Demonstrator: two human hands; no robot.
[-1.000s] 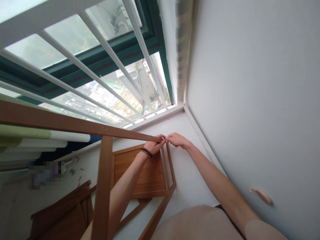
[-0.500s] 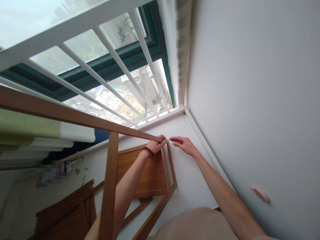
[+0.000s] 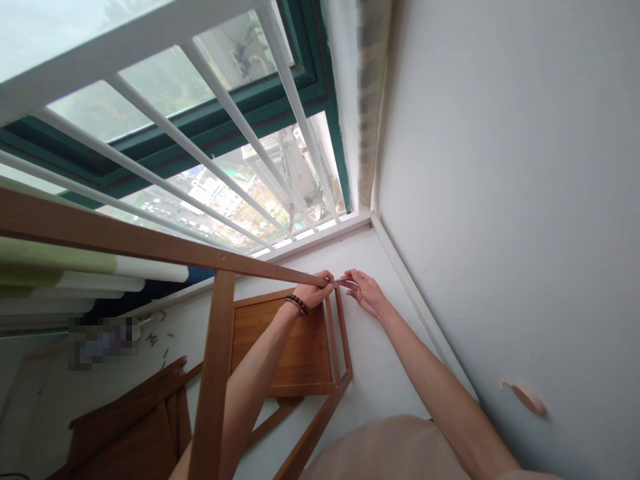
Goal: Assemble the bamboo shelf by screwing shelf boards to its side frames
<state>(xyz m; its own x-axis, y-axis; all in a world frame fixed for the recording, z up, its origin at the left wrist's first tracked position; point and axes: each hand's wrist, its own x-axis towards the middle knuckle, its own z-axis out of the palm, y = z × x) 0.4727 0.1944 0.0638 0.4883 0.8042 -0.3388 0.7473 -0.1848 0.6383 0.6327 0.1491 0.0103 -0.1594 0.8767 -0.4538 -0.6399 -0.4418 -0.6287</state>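
Observation:
A tall wooden frame stands before me; its top rail [image 3: 150,245] runs from the left edge to the far corner. My left hand [image 3: 314,291], a dark bead bracelet on its wrist, grips the far end of that rail. My right hand [image 3: 364,290] pinches a small thin metal piece [image 3: 345,282], perhaps a screw or key, held against the rail's end face. Below the hands a wooden shelf panel [image 3: 285,347] sits inside the frame, with a vertical wooden post [image 3: 213,373] nearer me.
A white wall [image 3: 500,200] closes in on the right, with a small pale hook [image 3: 525,397] on it. A barred window with a green frame [image 3: 200,153] fills the upper left. More wooden panels [image 3: 135,433] and small loose fittings [image 3: 157,333] lie on the white floor at left.
My right hand drew slightly back from the rail end, showing the thin metal piece, then came close again. The view shifted a little; my left hand kept its grip.

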